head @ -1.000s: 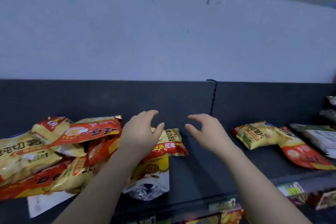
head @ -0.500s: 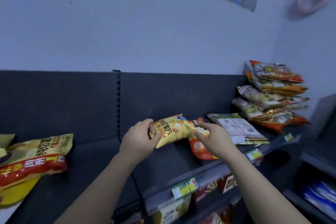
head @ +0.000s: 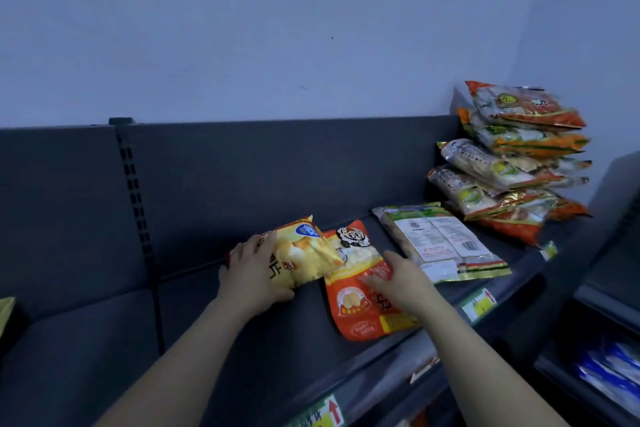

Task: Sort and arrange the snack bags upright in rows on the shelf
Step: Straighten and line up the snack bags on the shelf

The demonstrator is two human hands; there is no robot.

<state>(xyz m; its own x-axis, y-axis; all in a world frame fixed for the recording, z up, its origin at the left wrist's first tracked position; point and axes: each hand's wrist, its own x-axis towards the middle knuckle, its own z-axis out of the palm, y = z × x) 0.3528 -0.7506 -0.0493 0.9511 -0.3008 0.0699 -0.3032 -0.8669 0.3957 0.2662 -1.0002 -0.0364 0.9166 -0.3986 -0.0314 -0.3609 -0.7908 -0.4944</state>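
Currently, shelf holds stack at 2 o'clock. Centre: red bag, flat; yellow bag overlaps its 10 o'clock corner. The left hand curls round yellow bag; right hand lies flat-fingered on red bag.

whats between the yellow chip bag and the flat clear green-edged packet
The orange-red cartoon-face snack bag, lying flat under the right hand, in the head view.

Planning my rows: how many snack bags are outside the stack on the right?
3: yellow bag in left hand, red bag under right hand, pale bag flat beside the stack. A corner at the left edge may be another.
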